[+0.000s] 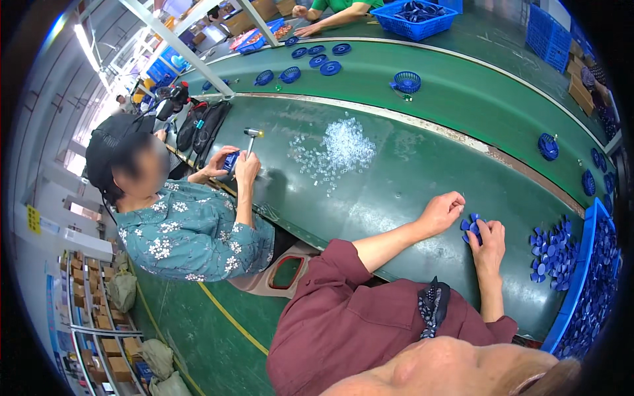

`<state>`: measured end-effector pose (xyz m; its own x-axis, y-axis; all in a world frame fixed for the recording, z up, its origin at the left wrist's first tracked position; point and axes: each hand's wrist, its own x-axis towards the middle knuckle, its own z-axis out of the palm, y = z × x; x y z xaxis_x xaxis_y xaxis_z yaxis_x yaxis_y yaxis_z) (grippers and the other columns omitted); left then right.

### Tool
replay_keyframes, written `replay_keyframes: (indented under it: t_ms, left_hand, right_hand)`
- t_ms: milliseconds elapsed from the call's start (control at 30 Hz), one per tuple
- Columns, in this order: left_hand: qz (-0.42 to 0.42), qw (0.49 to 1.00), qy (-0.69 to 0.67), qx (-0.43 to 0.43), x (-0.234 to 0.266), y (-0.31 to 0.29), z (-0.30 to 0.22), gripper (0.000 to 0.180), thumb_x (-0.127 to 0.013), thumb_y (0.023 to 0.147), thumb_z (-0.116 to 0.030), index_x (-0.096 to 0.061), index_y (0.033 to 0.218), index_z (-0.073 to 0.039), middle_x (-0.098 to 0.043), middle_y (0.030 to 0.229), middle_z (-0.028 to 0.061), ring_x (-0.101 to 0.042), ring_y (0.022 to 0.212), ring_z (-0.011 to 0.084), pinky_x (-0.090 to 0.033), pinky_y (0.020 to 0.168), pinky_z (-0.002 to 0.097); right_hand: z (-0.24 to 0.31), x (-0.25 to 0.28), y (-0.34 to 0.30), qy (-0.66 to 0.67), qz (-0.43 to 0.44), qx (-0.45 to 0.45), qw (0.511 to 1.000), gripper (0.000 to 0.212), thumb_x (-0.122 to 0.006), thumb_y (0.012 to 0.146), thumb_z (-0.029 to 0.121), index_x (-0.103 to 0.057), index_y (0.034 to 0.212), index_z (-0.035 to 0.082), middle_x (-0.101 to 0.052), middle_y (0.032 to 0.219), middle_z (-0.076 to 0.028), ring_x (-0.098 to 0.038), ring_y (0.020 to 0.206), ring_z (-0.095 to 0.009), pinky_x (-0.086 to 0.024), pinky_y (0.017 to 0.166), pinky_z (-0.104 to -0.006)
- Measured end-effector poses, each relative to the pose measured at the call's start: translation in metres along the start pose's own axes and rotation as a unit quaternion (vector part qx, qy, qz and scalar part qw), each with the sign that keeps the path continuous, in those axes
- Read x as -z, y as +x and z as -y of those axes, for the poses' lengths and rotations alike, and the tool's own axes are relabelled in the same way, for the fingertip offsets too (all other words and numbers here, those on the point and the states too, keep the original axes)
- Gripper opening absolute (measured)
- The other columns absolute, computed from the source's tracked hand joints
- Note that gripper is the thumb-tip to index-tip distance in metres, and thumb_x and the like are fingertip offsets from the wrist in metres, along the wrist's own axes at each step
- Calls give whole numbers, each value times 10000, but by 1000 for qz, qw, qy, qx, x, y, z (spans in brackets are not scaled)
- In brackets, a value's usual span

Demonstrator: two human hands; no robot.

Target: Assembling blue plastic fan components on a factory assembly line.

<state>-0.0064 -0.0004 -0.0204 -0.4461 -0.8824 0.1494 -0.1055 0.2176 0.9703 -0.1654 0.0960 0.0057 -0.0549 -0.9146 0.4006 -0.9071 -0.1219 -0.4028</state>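
My left hand is raised over the green worktop, its fingers pinched together; whatever they hold is too small to make out. Just to its right, my right hand has its fingers closed on a few small blue plastic discs at the worktop's surface. A loose pile of similar blue pieces lies further right, against a blue crate filled with more of them. Left of my hands, a scattered heap of small clear plastic pieces rests on the worktop.
A green conveyor beyond the worktop carries blue round baskets and lids. At my left, a co-worker holds a hammer and a blue part. Across the conveyor stands a blue basket of dark blue parts.
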Motion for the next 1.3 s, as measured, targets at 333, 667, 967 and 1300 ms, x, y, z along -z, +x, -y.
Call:
replay_keyframes:
  t_ms: [333, 667, 967, 1300]
  left_hand:
    - [-3, 1000, 9, -7, 1, 1, 1, 186, -582, 844, -108, -571, 977, 21, -640, 809, 87, -615, 726, 151, -500, 662, 296]
    - [26, 999, 16, -36, -20, -9, 0, 340, -642, 748, -187, -566, 1020, 3, -634, 876, 192, -626, 817, 334, -499, 726, 386]
    - [33, 999, 10, -10, -12, -10, -3, 274, -559, 806, -110, -524, 1038, 30, -617, 910, 236, -589, 882, 410, -468, 758, 458]
    - [37, 998, 1, -46, -16, -12, -9, 378, -625, 795, -276, -558, 1025, 17, -621, 883, 227, -611, 835, 388, -485, 713, 432]
  right_hand:
    - [-15, -17, -4, 79, -36, -25, 996, 299, -732, 730, 109, -604, 991, 43, -517, 769, -85, -529, 619, -226, -452, 553, -343]
    - [-4, -30, 2, 168, -49, 70, 982, 367, -679, 737, -14, -581, 1091, 0, -445, 735, -57, -384, 532, -145, -352, 487, -277]
    - [-4, -33, 2, 176, -10, 61, 982, 368, -659, 787, -14, -573, 1144, 4, -494, 811, -26, -410, 614, -115, -353, 534, -227]
    - [-17, -33, 0, 242, -21, -73, 967, 337, -673, 761, 18, -591, 1088, 36, -492, 829, 30, -397, 633, -52, -327, 540, -180]
